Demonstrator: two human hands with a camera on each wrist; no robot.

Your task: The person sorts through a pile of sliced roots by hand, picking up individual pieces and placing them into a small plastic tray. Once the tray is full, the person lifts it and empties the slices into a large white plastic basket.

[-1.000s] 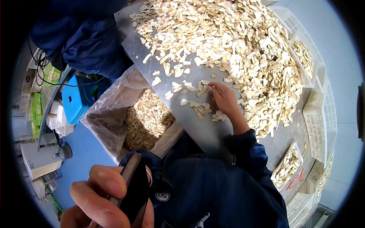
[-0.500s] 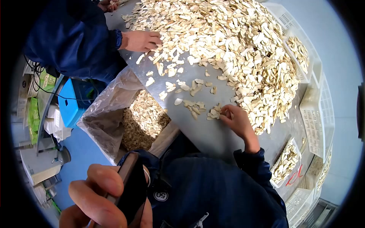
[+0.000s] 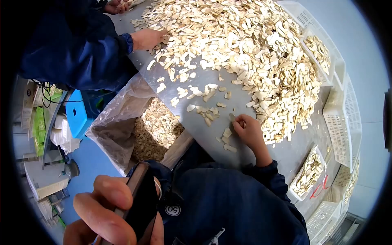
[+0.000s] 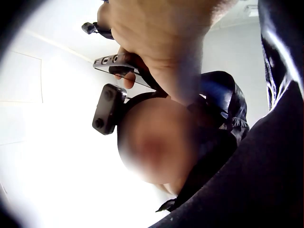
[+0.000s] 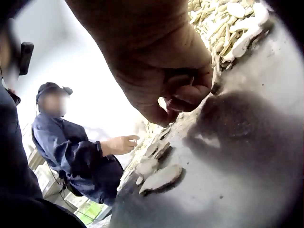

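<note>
My left hand [image 3: 104, 208] grips a dark phone [image 3: 143, 196], held up close to the head camera. The left wrist view shows the same phone [image 4: 118, 61] edge-on, with fingers round it. Low over the metal table [image 3: 196, 130], my right hand [image 3: 251, 132] has its fingers curled, and a small pale slice [image 3: 232, 117] shows at the thumb and forefinger tips. Several loose dried slices [image 3: 227, 141] lie just beside these fingers. Another small group of slices [image 3: 208, 114] is further left. In the right wrist view, slices [image 5: 161, 179] lie below the curled right hand [image 5: 175, 80].
A large heap of slices [image 3: 245, 45] covers the table's far side. A plastic-lined bin [image 3: 110, 132] partly full of slices stands at the left edge. White baskets [image 3: 343, 122] line the right, near a small filled tray [image 3: 306, 175]. Another person's hand [image 3: 148, 39] reaches into the heap.
My right hand has come back toward me from the upper slices, and the nearest slices now lie spread apart. The other person's hands have appeared at the heap. My left hand keeps the phone.
</note>
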